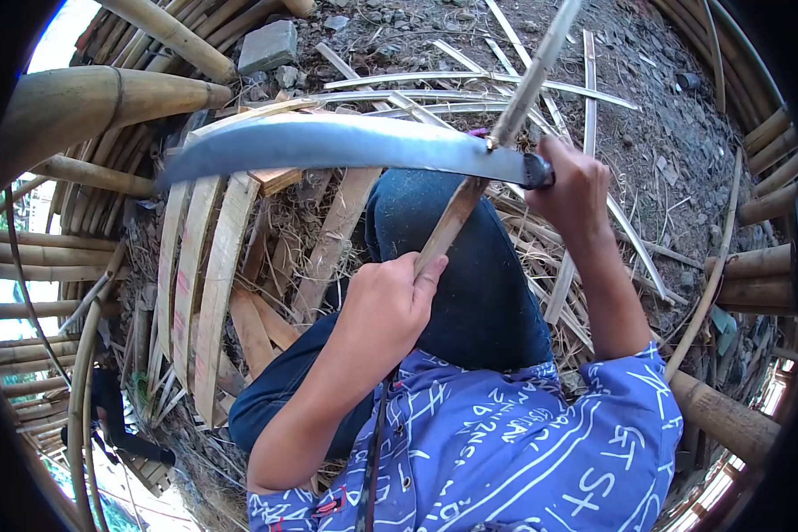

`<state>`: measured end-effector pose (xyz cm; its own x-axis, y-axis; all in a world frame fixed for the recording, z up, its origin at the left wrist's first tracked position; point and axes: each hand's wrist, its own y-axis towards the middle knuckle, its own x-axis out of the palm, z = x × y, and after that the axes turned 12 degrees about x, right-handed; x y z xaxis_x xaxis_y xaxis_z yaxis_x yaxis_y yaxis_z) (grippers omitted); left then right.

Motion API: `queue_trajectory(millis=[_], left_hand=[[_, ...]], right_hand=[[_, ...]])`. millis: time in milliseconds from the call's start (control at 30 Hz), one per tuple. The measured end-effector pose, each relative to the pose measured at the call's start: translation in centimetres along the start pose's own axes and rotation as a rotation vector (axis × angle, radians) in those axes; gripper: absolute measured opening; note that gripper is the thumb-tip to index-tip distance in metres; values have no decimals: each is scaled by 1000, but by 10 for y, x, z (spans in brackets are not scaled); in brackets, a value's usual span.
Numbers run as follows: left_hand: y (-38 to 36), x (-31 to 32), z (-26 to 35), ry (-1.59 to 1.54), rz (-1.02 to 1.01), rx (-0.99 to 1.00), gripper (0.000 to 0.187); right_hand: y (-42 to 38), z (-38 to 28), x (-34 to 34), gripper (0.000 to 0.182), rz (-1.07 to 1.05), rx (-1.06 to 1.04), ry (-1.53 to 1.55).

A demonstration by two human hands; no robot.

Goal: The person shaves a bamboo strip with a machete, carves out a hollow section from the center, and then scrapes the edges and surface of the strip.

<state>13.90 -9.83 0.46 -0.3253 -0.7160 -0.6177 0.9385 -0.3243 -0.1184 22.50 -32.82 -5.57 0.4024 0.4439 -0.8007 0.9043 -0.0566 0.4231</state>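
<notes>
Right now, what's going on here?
A person's right hand grips the dark handle of a long, curved metal blade. The left hand holds a long brown bamboo strip, with the blade crossing it. Pale split strips lie on the littered ground. How deep any cut goes, I can't tell.

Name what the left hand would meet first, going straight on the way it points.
Probably the curved machete, whose blade crosses the strip held in the left hand; the knee looks lower, though depth is unclear.
</notes>
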Motion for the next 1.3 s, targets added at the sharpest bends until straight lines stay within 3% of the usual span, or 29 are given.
queue_trajectory(millis=[100,233,333,433,533,633,667,767,900,967,1100,1167,1300], left_hand=[[-1,2,3,-22,-2,-60,45],[2,-1,1,-53,0,-50,45],[4,0,3,-44,12,-36,45],[3,0,0,-81,-12,-48,45],[3,-1,-2,-106,-7,-85,46],[4,1,3,-89,-28,-89,46],[8,0,5,-109,-21,-98,47],[4,-3,-4,-176,-25,-134,47],[8,-6,0,-320,-32,-205,47],[9,-6,-3,-147,-39,-95,47],[13,-8,6,-252,-77,-168,47],[15,-9,5,-217,-73,-171,47],[17,-8,6,-170,-69,-160,46]], right_hand=[[-12,-17,0,14,-55,-13,89],[4,-4,-2,17,-3,-25,-95],[-8,-13,-7,18,-61,9,58],[6,0,-4,15,-39,2,-121],[-10,-29,-17,16,-19,-20,-8],[7,14,-5,14,-26,-6,-138],[3,10,-4,13,-62,64,-120],[-15,-9,-19,11,9,3,-38],[-10,20,-24,13,-76,97,-195],[-17,16,-33,14,-316,156,20],[-25,-2,-47,25,-593,274,190],[-26,-7,-45,24,-576,315,242],[-42,-20,-40,17,-476,138,345]])
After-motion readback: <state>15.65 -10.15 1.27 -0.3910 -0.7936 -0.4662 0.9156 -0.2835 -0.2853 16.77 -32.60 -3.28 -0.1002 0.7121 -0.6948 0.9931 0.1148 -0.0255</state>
